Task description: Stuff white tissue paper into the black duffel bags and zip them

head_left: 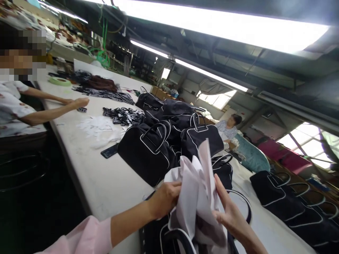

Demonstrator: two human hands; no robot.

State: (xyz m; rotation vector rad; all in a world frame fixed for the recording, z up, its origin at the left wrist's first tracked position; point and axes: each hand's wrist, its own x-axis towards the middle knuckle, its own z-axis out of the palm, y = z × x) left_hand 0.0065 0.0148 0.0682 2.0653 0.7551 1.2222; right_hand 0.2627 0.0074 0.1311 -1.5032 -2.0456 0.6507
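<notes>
A crumpled bundle of thin white sheeting (189,201), paper or cloth I cannot tell, rises from a black bag with white piping (156,231) right in front of me. On its left side, my left hand (166,198) is closed, pinching a fold between thumb and fingers. My right hand (230,211) lies against the right edge of the sheeting, thumb and index finger spread apart. The bag's handles arch on either side of the bundle. Much of the bag's opening is hidden by the sheeting and my hands.
More black bags (148,151) are piled ahead on the white table (103,187), others (286,204) at right. A phone (109,151), black-and-white straps (123,115), white scraps (96,126) and green tape (60,81) lie leftward. One person handles a strap at left; another sits farther back.
</notes>
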